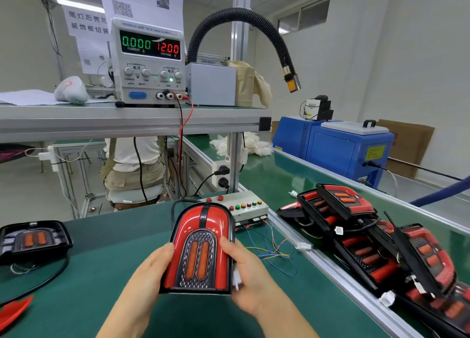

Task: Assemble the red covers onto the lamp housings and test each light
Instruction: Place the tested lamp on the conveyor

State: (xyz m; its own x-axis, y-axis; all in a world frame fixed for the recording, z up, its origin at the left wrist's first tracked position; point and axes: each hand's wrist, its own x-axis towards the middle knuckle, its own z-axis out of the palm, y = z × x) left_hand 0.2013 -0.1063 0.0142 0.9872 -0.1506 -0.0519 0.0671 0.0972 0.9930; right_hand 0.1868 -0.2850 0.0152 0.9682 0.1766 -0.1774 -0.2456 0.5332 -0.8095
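At lower centre I am gripping the lamp (201,261) by its side edges, left hand (155,266) and right hand (245,269) both curled round it, aiming to squeeze evenly so the red cover (189,227) seats flush before testing.

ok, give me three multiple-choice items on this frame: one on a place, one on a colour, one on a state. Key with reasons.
1. Where is the black housing with no red cover?
A. on the conveyor at right
B. on the green mat, at the person's left
C. on the upper shelf

2. What colour are the voltage digits on the power supply?
A. green
B. blue
C. red

3. How is the covered lamp held?
A. by one hand only
B. by both hands
C. not held, it lies free on the mat

Key: 1 B, it sits near the mat's left edge. 2 C, the 12.00 glows red. 3 B, the left hand and right hand grip its two sides.
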